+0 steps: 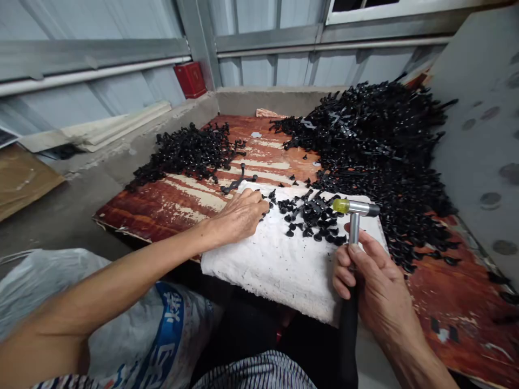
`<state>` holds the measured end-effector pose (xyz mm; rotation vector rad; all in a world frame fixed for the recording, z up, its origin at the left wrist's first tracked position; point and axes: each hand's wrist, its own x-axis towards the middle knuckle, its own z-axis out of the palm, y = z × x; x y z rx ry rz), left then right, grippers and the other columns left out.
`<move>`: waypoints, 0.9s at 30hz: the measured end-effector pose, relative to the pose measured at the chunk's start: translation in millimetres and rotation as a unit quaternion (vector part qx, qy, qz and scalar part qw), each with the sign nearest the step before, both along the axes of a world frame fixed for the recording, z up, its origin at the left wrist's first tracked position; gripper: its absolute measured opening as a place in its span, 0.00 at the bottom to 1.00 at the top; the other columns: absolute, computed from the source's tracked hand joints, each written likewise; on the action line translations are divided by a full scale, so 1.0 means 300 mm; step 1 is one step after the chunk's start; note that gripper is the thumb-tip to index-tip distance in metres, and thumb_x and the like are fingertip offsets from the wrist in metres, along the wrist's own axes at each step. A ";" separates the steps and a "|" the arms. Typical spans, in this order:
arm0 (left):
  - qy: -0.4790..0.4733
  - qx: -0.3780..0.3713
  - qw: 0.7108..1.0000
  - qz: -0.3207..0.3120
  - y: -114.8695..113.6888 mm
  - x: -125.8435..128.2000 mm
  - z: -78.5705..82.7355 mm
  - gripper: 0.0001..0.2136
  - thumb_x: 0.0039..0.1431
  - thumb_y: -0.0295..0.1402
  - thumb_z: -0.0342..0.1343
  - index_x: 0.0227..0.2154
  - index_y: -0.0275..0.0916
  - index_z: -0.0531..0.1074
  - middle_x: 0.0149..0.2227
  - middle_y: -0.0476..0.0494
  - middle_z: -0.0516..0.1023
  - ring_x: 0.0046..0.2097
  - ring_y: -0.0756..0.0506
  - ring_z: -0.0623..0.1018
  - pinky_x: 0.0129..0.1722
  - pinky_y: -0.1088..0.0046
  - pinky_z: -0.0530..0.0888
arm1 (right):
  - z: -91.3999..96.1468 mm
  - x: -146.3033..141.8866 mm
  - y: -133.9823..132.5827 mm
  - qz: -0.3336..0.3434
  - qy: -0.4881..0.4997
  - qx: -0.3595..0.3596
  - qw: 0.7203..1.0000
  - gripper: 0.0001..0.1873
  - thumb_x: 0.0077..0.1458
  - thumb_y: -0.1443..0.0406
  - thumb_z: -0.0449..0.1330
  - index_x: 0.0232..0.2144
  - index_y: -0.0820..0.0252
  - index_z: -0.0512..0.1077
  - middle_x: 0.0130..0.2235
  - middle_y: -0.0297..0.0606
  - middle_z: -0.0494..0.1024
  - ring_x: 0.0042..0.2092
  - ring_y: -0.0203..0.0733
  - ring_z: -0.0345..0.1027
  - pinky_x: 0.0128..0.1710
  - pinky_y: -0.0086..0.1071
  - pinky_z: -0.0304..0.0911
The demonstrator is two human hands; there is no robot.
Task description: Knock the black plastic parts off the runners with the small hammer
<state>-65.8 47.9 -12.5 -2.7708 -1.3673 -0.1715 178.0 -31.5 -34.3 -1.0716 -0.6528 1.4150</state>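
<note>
My right hand (375,275) is wrapped round the black grip of a two-faced mallet (357,208), its head raised over the right side of a white cloth pad (259,270). One mallet face is yellow, the other black. At the pad's left part, my left hand (243,216) is closed, fingertips curled down. Black bits show at those fingertips, but what they hold is hidden. Between both hands lies a loose cluster of small black mushroom-headed parts (312,213). A branched black piece (239,181) rests just beyond my left hand.
A large heap of black parts (373,129) covers the right back of the worn red-brown board (194,200). A smaller pile (190,148) sits at left. A grey spotted panel (482,135) stands on the right; a white sack (133,313) is below left. A red box (190,80) stands behind.
</note>
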 end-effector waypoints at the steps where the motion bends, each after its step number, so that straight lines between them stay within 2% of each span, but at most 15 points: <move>1: 0.011 0.004 1.000 -0.004 -0.007 -0.001 0.000 0.13 0.61 0.21 0.42 0.32 0.36 0.72 0.37 0.39 0.72 0.43 0.41 0.69 0.46 0.63 0.67 | -0.005 0.004 -0.001 -0.001 0.007 0.004 1.000 0.26 0.39 0.57 0.74 0.39 0.50 0.67 0.21 0.23 0.69 0.17 0.28 0.53 0.12 0.20 0.55; 6: -0.017 -0.013 1.000 0.006 -0.020 -0.020 0.009 0.09 0.61 0.23 0.45 0.38 0.38 0.70 0.40 0.40 0.70 0.44 0.41 0.67 0.46 0.63 0.66 | -0.023 0.011 -0.005 0.002 0.028 0.024 0.999 0.23 0.43 0.58 0.74 0.39 0.51 0.69 0.22 0.24 0.69 0.17 0.28 0.55 0.12 0.20 0.57; 13: -0.070 -0.056 0.996 0.018 -0.022 -0.017 -0.008 0.10 0.61 0.24 0.44 0.30 0.37 0.69 0.38 0.41 0.69 0.42 0.43 0.67 0.47 0.62 0.65 | -0.014 0.016 -0.003 -0.005 0.049 0.016 0.999 0.24 0.41 0.59 0.75 0.39 0.53 0.70 0.22 0.24 0.68 0.17 0.27 0.54 0.11 0.20 0.57; 17: -0.126 -0.138 0.982 0.027 0.002 -0.004 0.008 0.08 0.59 0.27 0.48 0.29 0.38 0.71 0.38 0.43 0.70 0.44 0.43 0.69 0.49 0.62 0.66 | -0.005 0.016 -0.003 -0.006 0.050 0.015 0.999 0.24 0.40 0.59 0.75 0.39 0.53 0.71 0.21 0.24 0.68 0.17 0.27 0.54 0.11 0.19 0.57; 20: -0.140 -0.184 0.971 0.065 0.010 0.008 0.017 0.07 0.58 0.30 0.50 0.27 0.38 0.71 0.35 0.44 0.70 0.42 0.43 0.70 0.49 0.61 0.67 | -0.002 0.014 -0.002 -0.004 0.052 0.014 0.999 0.23 0.41 0.59 0.75 0.39 0.53 0.72 0.21 0.25 0.68 0.17 0.27 0.54 0.11 0.19 0.57; 24: -0.141 -0.108 0.975 0.131 0.003 0.013 0.001 0.05 0.57 0.28 0.50 0.28 0.38 0.70 0.33 0.45 0.70 0.41 0.43 0.69 0.51 0.57 0.66 | -0.001 0.015 -0.001 -0.004 0.054 0.014 0.998 0.22 0.41 0.60 0.75 0.39 0.53 0.73 0.22 0.25 0.67 0.17 0.27 0.54 0.11 0.19 0.56; 27: -0.141 -0.060 0.981 0.122 -0.011 0.013 -0.020 0.06 0.58 0.28 0.49 0.32 0.39 0.71 0.35 0.44 0.71 0.42 0.42 0.69 0.51 0.58 0.66 | -0.007 0.018 -0.002 0.002 0.057 0.014 0.998 0.21 0.44 0.60 0.74 0.40 0.52 0.73 0.22 0.25 0.67 0.18 0.27 0.55 0.11 0.19 0.57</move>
